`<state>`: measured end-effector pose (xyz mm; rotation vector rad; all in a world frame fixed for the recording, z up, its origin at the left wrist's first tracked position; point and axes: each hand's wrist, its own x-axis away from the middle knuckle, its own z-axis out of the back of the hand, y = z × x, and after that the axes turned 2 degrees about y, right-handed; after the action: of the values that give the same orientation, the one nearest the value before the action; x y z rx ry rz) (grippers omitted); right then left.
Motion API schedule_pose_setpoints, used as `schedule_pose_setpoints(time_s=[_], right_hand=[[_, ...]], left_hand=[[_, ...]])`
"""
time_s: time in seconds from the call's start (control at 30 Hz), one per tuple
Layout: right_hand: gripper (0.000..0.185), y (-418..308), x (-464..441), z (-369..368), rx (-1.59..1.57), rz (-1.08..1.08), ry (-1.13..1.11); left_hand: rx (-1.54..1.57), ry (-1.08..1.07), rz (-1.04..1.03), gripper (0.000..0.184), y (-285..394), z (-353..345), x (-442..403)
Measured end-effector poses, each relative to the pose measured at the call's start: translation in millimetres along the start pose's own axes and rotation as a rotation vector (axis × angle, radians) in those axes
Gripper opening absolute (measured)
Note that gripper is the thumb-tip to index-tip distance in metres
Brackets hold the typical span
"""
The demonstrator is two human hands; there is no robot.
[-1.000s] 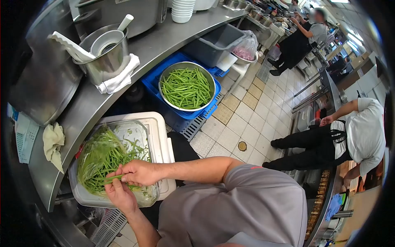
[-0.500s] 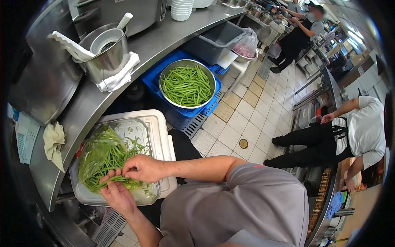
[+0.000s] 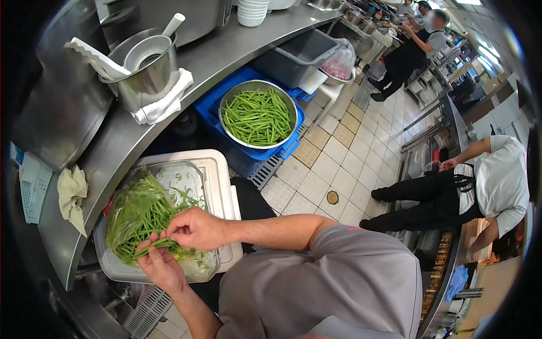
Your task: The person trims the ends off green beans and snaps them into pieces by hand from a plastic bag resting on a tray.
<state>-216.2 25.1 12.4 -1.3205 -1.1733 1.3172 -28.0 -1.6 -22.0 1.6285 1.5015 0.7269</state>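
My left hand point(image 3: 161, 265), the lower of the two, is closed around a few green beans point(image 3: 156, 245). My right hand point(image 3: 196, 229) comes in from the right with thumb and fingers pinched at the end of these beans. Both hands are over a clear plastic tub point(image 3: 210, 186) on a white lid or board point(image 3: 227, 226). Inside the tub, an open clear plastic bag point(image 3: 127, 212) holds many more beans. Small trimmed bits lie on the tub's bottom. What exactly sits between my right fingertips is hidden.
A steel bowl of green beans point(image 3: 257, 118) stands in a blue crate point(image 3: 293, 148). Beyond is a grey bin point(image 3: 305, 48). A steel counter point(image 3: 127, 138) curves past on the left, bearing a steel pot point(image 3: 152, 87). Co-workers point(image 3: 474, 175) point(image 3: 409, 53) stand on the tiled floor.
My hands stay nearly in place, still on the beans. The nearer co-worker's lower arm has shifted slightly.
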Motion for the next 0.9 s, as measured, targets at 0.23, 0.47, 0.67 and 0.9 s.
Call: schedule_pose_setpoints(time_s=[0.23,0.47,0.67,0.9], right_hand=[[0.010,21.5,-6.3,-3.0,-0.358,-0.141,-0.093],[0.017,4.2,-13.8,10.3,-0.410,-0.439,0.071],[0.013,20.8,-2.8,-2.2,-0.050,-0.118,-0.042],[0.014,20.0,-1.3,-0.5,-0.017,-0.107,-0.063]], left_hand=[[0.235,-0.100,0.059,0.020,-2.1,6.3,-3.4],[0.306,0.039,0.080,0.023,-2.8,7.9,-6.3],[0.173,0.089,0.022,0.022,-9.7,-1.5,-4.6],[0.186,0.095,0.017,0.021,-7.9,-6.1,-0.7]])
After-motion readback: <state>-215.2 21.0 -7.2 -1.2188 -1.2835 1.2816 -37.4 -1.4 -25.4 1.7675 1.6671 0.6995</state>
